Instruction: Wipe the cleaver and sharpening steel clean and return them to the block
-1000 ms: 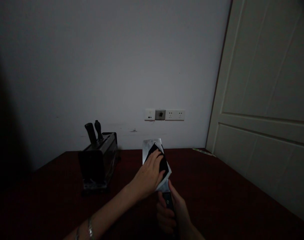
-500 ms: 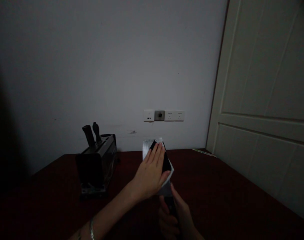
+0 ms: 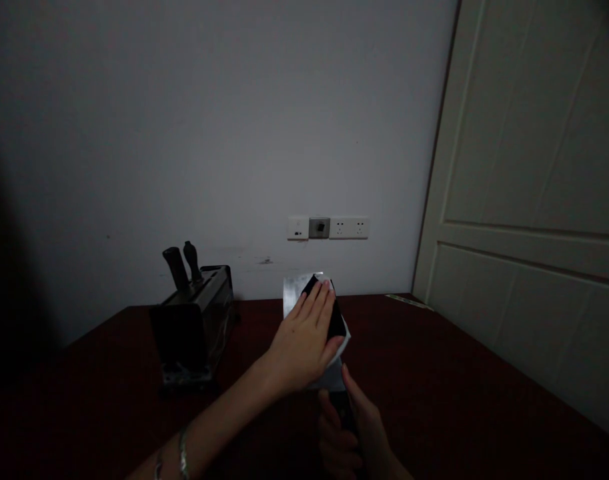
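Note:
My right hand [image 3: 357, 433] is closed round the dark handle [image 3: 343, 408] of a broad cleaver, whose shiny blade [image 3: 293, 293] points up and away from me. My left hand [image 3: 301, 340] lies on the blade's face, fingers stretched flat, pressing a black cloth [image 3: 337, 324] against the metal. The cloth shows past my fingertips and along the blade's right edge. Most of the blade is hidden under the hand and cloth. A bracelet [image 3: 183, 457] sits on my left wrist.
A dark red table [image 3: 434, 380] runs to a pale wall. A metal knife block [image 3: 194, 327] holding two dark-handled knives [image 3: 178, 267] stands at the left. Wall sockets [image 3: 329, 228] sit above the table. A white door [image 3: 534, 200] borders the right side. The room is dim.
My left hand went from curled over the cloth to flat fingers and slid a little up the blade. The right hand keeps its hold on the handle.

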The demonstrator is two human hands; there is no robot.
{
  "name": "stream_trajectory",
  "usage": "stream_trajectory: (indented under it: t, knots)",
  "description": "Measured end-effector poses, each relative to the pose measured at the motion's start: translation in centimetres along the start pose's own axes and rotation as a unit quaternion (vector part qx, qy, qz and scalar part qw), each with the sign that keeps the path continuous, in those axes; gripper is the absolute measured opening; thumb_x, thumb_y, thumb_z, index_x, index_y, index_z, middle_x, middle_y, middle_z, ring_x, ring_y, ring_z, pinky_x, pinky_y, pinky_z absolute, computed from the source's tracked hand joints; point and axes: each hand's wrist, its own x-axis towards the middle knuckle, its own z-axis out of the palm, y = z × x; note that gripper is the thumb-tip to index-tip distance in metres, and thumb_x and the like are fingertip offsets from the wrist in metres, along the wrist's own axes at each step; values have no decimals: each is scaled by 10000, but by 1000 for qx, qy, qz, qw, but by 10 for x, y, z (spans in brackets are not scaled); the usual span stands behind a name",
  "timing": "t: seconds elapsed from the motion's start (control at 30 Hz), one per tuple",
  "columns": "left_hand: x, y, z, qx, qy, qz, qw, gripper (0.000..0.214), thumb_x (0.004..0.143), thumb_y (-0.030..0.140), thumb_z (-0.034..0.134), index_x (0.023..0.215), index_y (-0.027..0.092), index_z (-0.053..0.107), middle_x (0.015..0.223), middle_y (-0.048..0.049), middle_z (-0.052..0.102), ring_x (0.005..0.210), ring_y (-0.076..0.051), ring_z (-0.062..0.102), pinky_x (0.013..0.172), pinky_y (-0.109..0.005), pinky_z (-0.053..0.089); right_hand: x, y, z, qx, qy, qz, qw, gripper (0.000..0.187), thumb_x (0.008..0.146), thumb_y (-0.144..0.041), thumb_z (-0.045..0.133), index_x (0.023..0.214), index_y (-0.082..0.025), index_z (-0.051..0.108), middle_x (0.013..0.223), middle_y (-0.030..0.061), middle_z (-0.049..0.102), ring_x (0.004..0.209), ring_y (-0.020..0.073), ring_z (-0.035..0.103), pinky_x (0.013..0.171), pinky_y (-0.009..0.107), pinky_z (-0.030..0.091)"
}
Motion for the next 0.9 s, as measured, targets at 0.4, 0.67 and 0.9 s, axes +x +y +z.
stream_trajectory:
  t: [0.4,0.67,0.9]
  knots:
    - [-5,15,-6,11,-7,-3,1000,646,884,413,312,1399,77,111,1482,-116,67,1354,-225,6,1085,-379,190,-3,-2,3,-3,30,-13,999,508,726,-654,460,538,-182,434,307,-91,339,216,42,187,248,163,250]
    - [11,-14,-3,15,9,-60,998,584,910,393,242,1386,64,158,1470,-136,134,1354,-220,38,1081,-398,190,-1,3,7,4,18,14,1000,504,730,-656,451,542,-189,427,307,-92,326,225,46,196,255,159,250]
    - [-8,14,-11,10,-1,1,1000,635,877,410,324,1395,89,148,1477,-109,122,1354,-228,42,1091,-388,188,-3,-2,10,18,12,-7,1000,511,721,-663,457,550,-181,455,320,-90,336,226,40,201,258,159,248]
